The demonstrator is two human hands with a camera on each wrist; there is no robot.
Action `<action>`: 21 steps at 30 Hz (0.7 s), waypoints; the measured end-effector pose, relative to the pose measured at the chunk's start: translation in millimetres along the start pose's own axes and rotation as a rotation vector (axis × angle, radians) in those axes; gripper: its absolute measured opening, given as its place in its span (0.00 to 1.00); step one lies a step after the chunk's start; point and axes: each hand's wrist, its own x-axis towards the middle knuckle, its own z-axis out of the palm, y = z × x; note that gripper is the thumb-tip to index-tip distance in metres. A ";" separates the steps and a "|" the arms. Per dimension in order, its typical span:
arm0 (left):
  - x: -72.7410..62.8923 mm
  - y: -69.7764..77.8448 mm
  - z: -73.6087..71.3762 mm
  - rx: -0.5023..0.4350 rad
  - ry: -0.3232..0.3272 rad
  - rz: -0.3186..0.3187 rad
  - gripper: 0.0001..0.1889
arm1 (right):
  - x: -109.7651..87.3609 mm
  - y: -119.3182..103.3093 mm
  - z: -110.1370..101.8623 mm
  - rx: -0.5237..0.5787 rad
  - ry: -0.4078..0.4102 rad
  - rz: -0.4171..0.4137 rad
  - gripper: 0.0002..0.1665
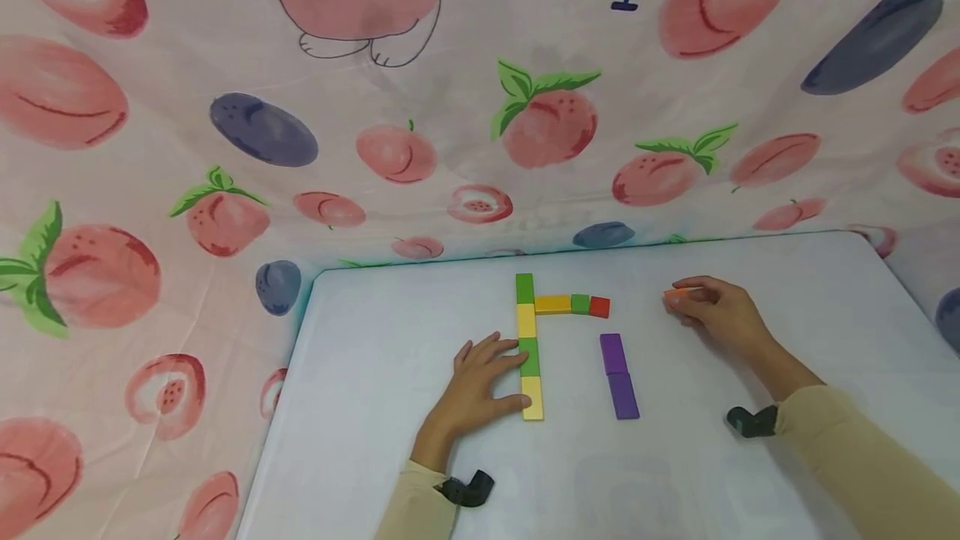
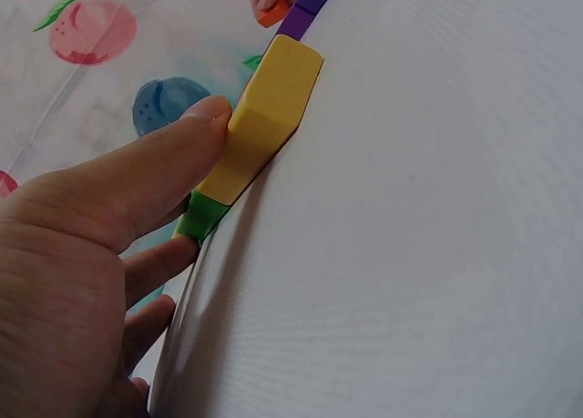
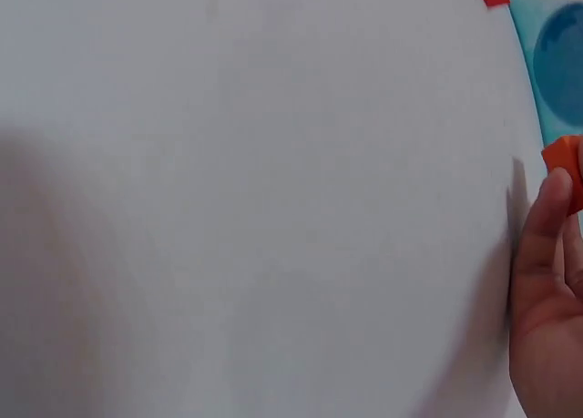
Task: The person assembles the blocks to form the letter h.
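My right hand (image 1: 722, 315) pinches a small orange block (image 1: 678, 294) between thumb and fingers, over the right part of the table. In the right wrist view the orange block (image 3: 562, 154) shows at the right edge. My left hand (image 1: 474, 386) lies with fingers spread against the left side of a column of blocks. Its thumb touches the near pale yellow block (image 1: 533, 401), and its fingertips reach the green block (image 1: 529, 363) above. Farther up the column come a yellow block (image 1: 527, 321) and a green block (image 1: 524, 288).
From the column a row runs right: a yellow block (image 1: 553, 304), a small green block (image 1: 580, 304) and a red block (image 1: 600, 307), slightly turned. Two purple blocks (image 1: 615, 354) lie end to end below it. The white table (image 1: 360, 357) meets fruit-print cloth (image 1: 450, 90) behind and at the left.
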 end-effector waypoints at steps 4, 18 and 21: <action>-0.3 -0.5 -0.3 -0.005 -0.002 0.000 0.35 | -8.3 -12.3 12.9 -0.004 -0.081 0.035 0.30; -0.3 -2.1 0.6 0.003 0.003 0.008 0.35 | -20.1 -37.0 57.1 -0.001 -0.111 0.047 0.26; -0.1 -2.4 1.1 0.004 0.005 0.011 0.35 | -20.5 -40.5 64.5 -0.044 -0.091 0.033 0.25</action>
